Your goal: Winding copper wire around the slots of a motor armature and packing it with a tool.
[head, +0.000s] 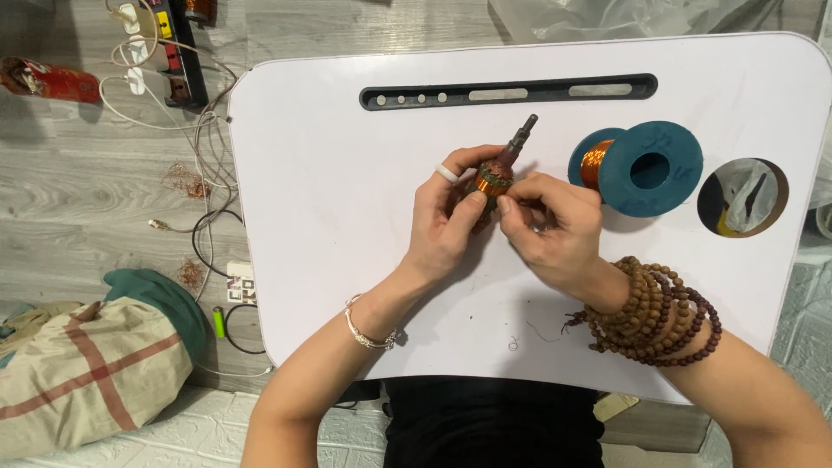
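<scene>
My left hand (446, 224), with a white ring on one finger and a thin bracelet at the wrist, grips a small motor armature (501, 169) wound with copper wire; its metal shaft points up and away. My right hand (555, 227), with wooden bead bracelets at the wrist, pinches at the armature's copper winding from the right. Both hands hover over the middle of a white lap table (329, 182). A blue spool of copper wire (640, 167) lies on its side just right of my right hand.
The table has a dark slot (508, 91) along its far edge and a round cup hole (743, 198) at the right. On the grey floor to the left lie a power strip (178, 52), tangled cables, a green lighter (218, 321) and a cloth bag (87, 364).
</scene>
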